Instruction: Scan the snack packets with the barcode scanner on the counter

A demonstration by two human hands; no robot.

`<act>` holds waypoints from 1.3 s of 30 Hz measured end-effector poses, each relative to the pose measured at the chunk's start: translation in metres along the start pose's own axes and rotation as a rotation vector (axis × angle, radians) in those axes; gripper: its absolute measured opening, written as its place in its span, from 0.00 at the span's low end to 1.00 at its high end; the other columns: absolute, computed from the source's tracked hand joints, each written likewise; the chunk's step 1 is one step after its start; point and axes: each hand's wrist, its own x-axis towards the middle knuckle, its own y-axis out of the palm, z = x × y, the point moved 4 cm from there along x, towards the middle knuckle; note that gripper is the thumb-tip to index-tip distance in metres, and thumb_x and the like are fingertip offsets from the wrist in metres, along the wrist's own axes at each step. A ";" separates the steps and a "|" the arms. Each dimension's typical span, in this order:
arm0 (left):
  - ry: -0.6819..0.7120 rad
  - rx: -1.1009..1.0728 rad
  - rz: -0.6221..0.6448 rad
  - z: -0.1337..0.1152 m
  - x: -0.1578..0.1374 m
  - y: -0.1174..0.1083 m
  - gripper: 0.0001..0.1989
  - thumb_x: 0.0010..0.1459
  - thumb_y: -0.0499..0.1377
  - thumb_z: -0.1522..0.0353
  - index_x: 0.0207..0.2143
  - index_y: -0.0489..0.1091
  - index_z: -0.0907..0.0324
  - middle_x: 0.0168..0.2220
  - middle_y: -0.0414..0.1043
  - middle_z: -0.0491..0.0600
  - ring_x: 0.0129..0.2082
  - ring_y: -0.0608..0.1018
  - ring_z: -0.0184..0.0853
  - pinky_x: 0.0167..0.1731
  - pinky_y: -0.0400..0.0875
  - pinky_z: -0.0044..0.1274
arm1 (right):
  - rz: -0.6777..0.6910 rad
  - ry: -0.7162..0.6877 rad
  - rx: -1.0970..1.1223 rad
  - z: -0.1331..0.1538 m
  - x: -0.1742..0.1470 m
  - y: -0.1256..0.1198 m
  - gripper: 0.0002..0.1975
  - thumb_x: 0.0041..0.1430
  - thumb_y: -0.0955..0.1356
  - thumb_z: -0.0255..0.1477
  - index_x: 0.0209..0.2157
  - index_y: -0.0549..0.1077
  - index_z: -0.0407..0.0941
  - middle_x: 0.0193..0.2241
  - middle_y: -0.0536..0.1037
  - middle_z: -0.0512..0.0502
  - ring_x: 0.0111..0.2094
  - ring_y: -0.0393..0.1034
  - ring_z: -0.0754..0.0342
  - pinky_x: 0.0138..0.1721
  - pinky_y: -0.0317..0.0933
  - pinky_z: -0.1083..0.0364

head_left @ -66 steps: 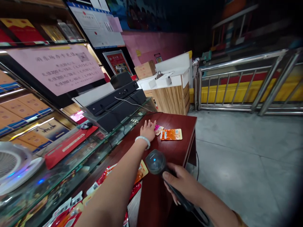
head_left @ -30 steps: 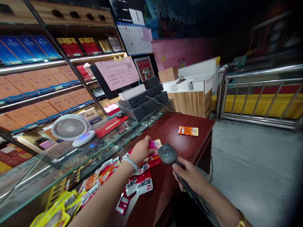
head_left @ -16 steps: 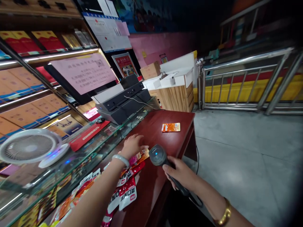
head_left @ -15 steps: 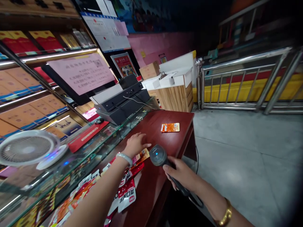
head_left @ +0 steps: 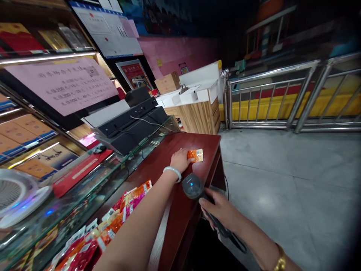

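My right hand [head_left: 221, 209] is wrapped round the handle of a dark handheld barcode scanner [head_left: 193, 186], whose clear-fronted head points up and left with a small blue light. Farther out, my left hand [head_left: 181, 160] has its fingers on the left end of an orange snack packet [head_left: 196, 155] with a pale right end. The thumb overlaps the packet, which lies on the dark red table [head_left: 175, 145]; the fingertips are partly hidden. Beneath and left of my left forearm, several red, orange and pink snack packets [head_left: 113, 226] lie in a heap.
A glass display counter [head_left: 113, 177] runs along the table's left side, with a dark machine [head_left: 132, 124], a red flat item [head_left: 81, 171] and a white fan [head_left: 19, 195] on it. Metal railings [head_left: 262, 98] and a wood-grain cabinet [head_left: 194, 116] stand beyond.
My left hand has moved forward and right from above the heap to the single orange packet. The right hand still holds the scanner. The view has swung slightly right.
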 end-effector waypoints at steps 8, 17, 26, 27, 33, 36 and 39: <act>-0.155 -0.029 -0.075 0.032 -0.079 -0.023 0.24 0.53 0.63 0.57 0.47 0.62 0.60 0.40 0.75 0.55 0.42 0.77 0.41 0.42 0.67 0.27 | 0.034 0.010 0.037 0.000 -0.001 0.010 0.25 0.58 0.66 0.50 0.45 0.66 0.44 0.19 0.66 0.59 0.12 0.60 0.63 0.13 0.59 0.63; -0.300 -0.071 -0.086 0.058 -0.189 -0.051 0.21 0.53 0.63 0.61 0.46 0.62 0.57 0.41 0.74 0.53 0.43 0.77 0.41 0.41 0.66 0.27 | 0.100 -0.022 0.010 0.011 -0.009 0.056 0.23 0.59 0.65 0.50 0.42 0.65 0.45 0.18 0.66 0.60 0.12 0.60 0.63 0.14 0.56 0.62; -0.396 -0.099 -0.182 0.081 -0.263 -0.053 0.24 0.52 0.64 0.59 0.47 0.62 0.59 0.42 0.74 0.56 0.43 0.77 0.44 0.41 0.67 0.30 | 0.211 -0.006 0.022 0.011 -0.016 0.107 0.22 0.58 0.66 0.51 0.37 0.64 0.45 0.18 0.66 0.60 0.11 0.60 0.64 0.13 0.56 0.63; -0.444 -0.104 -0.189 0.085 -0.271 -0.053 0.26 0.52 0.64 0.58 0.48 0.62 0.60 0.42 0.75 0.56 0.43 0.77 0.45 0.41 0.67 0.30 | 0.215 0.004 0.019 0.009 -0.016 0.112 0.23 0.57 0.66 0.51 0.37 0.64 0.45 0.18 0.66 0.60 0.11 0.60 0.64 0.13 0.57 0.63; -0.683 -0.276 -0.379 0.110 -0.296 -0.051 0.21 0.57 0.60 0.64 0.51 0.63 0.61 0.47 0.74 0.57 0.49 0.76 0.44 0.45 0.67 0.30 | 0.251 0.028 0.074 0.002 -0.007 0.138 0.23 0.56 0.66 0.53 0.35 0.63 0.46 0.18 0.67 0.60 0.11 0.60 0.62 0.13 0.56 0.62; -0.718 -0.413 -0.468 0.118 -0.288 -0.051 0.19 0.57 0.58 0.71 0.52 0.65 0.60 0.47 0.75 0.56 0.48 0.76 0.41 0.45 0.68 0.29 | 0.216 -0.010 0.159 0.007 0.005 0.142 0.23 0.57 0.65 0.52 0.32 0.61 0.46 0.19 0.67 0.58 0.12 0.60 0.62 0.12 0.53 0.62; -0.772 -0.564 -0.505 0.122 -0.275 -0.045 0.15 0.57 0.59 0.70 0.48 0.67 0.60 0.43 0.77 0.54 0.41 0.79 0.38 0.39 0.70 0.27 | 0.173 -0.049 0.310 0.015 0.017 0.143 0.21 0.57 0.67 0.49 0.34 0.62 0.46 0.22 0.68 0.56 0.14 0.61 0.62 0.15 0.53 0.61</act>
